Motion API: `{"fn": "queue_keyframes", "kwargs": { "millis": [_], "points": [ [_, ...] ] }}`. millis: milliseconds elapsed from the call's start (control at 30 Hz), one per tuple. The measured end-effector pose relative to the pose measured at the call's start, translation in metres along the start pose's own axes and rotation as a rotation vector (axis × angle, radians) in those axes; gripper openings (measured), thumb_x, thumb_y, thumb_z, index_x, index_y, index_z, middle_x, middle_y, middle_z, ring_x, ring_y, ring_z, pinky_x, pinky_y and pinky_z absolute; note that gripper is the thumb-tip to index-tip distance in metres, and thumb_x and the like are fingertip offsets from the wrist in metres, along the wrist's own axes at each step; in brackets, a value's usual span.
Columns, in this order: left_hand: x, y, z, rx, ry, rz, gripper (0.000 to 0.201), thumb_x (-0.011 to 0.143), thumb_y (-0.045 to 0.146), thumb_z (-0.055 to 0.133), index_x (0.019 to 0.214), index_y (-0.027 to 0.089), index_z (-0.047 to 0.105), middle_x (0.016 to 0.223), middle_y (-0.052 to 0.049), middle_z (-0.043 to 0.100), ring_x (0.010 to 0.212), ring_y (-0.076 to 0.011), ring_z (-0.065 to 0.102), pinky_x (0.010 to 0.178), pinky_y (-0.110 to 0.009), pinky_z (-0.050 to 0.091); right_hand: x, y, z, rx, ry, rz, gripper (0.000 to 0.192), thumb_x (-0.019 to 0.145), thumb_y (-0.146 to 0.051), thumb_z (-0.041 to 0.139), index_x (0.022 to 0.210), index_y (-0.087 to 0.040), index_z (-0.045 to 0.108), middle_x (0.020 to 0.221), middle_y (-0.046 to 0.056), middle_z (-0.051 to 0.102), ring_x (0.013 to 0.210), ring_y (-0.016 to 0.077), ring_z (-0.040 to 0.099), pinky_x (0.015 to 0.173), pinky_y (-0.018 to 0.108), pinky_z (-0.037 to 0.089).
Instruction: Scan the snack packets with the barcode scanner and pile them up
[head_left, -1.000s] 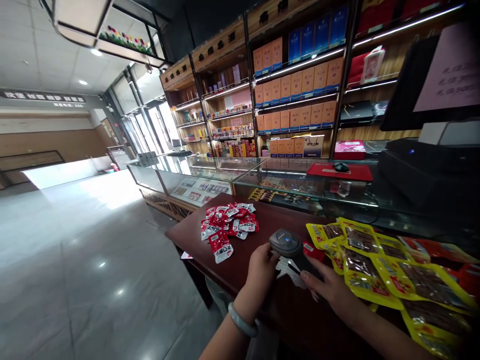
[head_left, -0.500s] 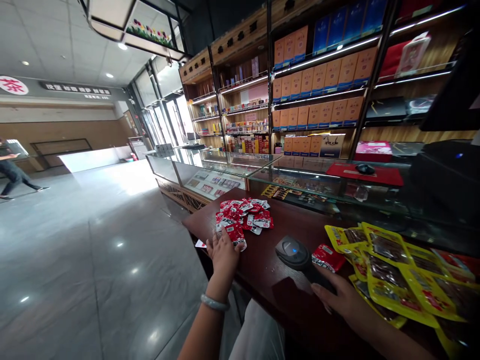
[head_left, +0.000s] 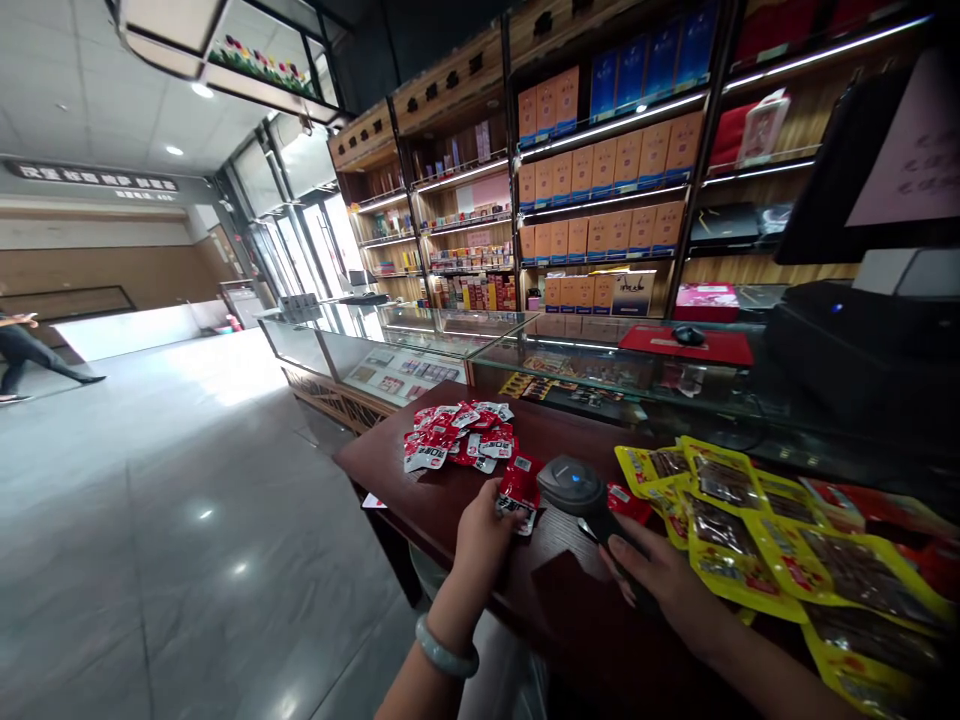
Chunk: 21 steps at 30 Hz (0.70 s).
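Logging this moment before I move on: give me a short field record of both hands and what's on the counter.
left hand: holds a red snack packet next to the scanner head
right hand: grips the handle of the barcode scanner
red packet pile: on the wooden counter, to the left of the scanner
yellow snack packs: spread to the right of the scanner
bracelet: on the left wrist

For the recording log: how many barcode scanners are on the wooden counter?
1. The barcode scanner sits near the counter's middle, its handle gripped by the right hand, beside the red packet held in the left hand. None other shows.
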<state>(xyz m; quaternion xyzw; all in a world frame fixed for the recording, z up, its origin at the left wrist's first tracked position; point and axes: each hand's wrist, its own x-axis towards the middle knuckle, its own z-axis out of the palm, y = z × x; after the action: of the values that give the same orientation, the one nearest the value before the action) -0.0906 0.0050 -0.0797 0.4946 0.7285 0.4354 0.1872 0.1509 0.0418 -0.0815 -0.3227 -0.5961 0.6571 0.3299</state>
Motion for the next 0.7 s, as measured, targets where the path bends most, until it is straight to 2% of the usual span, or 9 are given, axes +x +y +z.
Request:
{"fn": "queue_keyframes", "kwargs": {
  "millis": [133, 233, 367, 467, 567, 633, 700],
  "points": [
    [0.0, 0.001, 0.002, 0.059, -0.024, 0.039, 0.033, 0.074, 0.021, 0.069, 0.106, 0.025, 0.063, 0.092, 0.0, 0.072, 0.084, -0.0189, 0.065, 0.075, -0.025, 0.042, 0.0, 0.0, -0.001, 0.037, -0.005, 0.023, 0.064, 0.081, -0.062, 0.066, 0.13, -0.021, 0.059, 0.065, -0.005, 0.052, 0.053, 0.0122, 0.044, 0.051, 0.025, 0.034],
    [0.0, 0.0, 0.006, 0.073, -0.027, 0.034, 0.036, 0.074, 0.024, 0.07, 0.109, 0.026, 0.063, 0.094, -0.001, 0.073, 0.088, -0.0208, 0.065, 0.078, -0.027, 0.043, 0.001, -0.002, -0.001, 0.069, 0.028, 0.042, 0.064, 0.08, -0.061, 0.068, 0.13, -0.021, 0.06, 0.068, -0.003, 0.055, 0.056, 0.0128, 0.047, 0.052, 0.025, 0.037],
    [-0.003, 0.011, 0.027, -0.023, -0.064, 0.021, 0.047, 0.071, 0.021, 0.073, 0.116, 0.025, 0.062, 0.106, -0.005, 0.073, 0.099, -0.0237, 0.065, 0.087, -0.03, 0.045, -0.001, -0.005, 0.002, 0.073, 0.04, 0.012, 0.058, 0.08, -0.06, 0.068, 0.121, -0.021, 0.065, 0.064, -0.004, 0.053, 0.054, 0.0129, 0.046, 0.05, 0.024, 0.035],
    [-0.008, 0.025, 0.048, -0.136, -0.19, 0.154, 0.047, 0.07, 0.015, 0.071, 0.116, 0.023, 0.065, 0.118, -0.007, 0.071, 0.107, -0.0251, 0.064, 0.094, -0.033, 0.047, -0.002, -0.008, 0.003, 0.076, 0.02, -0.007, 0.053, 0.081, -0.06, 0.066, 0.116, -0.021, 0.066, 0.062, -0.004, 0.051, 0.052, 0.013, 0.043, 0.049, 0.025, 0.033],
    [-0.006, 0.031, 0.053, -0.127, -0.337, 0.277, 0.037, 0.074, 0.014, 0.067, 0.11, 0.023, 0.07, 0.114, -0.007, 0.073, 0.101, -0.0249, 0.067, 0.091, -0.034, 0.05, -0.003, -0.01, 0.002, 0.072, 0.006, -0.029, 0.047, 0.084, -0.056, 0.065, 0.116, -0.021, 0.065, 0.064, -0.003, 0.052, 0.054, 0.0141, 0.043, 0.049, 0.026, 0.032],
    [0.003, 0.029, 0.044, 0.003, -0.295, 0.294, 0.031, 0.077, 0.016, 0.065, 0.107, 0.023, 0.072, 0.109, -0.007, 0.074, 0.098, -0.0251, 0.068, 0.091, -0.035, 0.05, -0.002, -0.008, 0.0, 0.088, 0.021, -0.024, 0.045, 0.085, -0.055, 0.065, 0.115, -0.022, 0.063, 0.066, -0.003, 0.053, 0.054, 0.014, 0.043, 0.05, 0.026, 0.032],
    [0.02, 0.024, 0.028, 0.212, -0.135, 0.302, 0.035, 0.08, 0.019, 0.064, 0.114, 0.021, 0.07, 0.117, -0.009, 0.071, 0.11, -0.027, 0.064, 0.1, -0.039, 0.046, -0.001, -0.005, -0.001, 0.067, 0.065, -0.018, 0.043, 0.084, -0.057, 0.065, 0.109, -0.021, 0.064, 0.064, -0.004, 0.052, 0.053, 0.0135, 0.043, 0.05, 0.026, 0.032]
  ]
}}
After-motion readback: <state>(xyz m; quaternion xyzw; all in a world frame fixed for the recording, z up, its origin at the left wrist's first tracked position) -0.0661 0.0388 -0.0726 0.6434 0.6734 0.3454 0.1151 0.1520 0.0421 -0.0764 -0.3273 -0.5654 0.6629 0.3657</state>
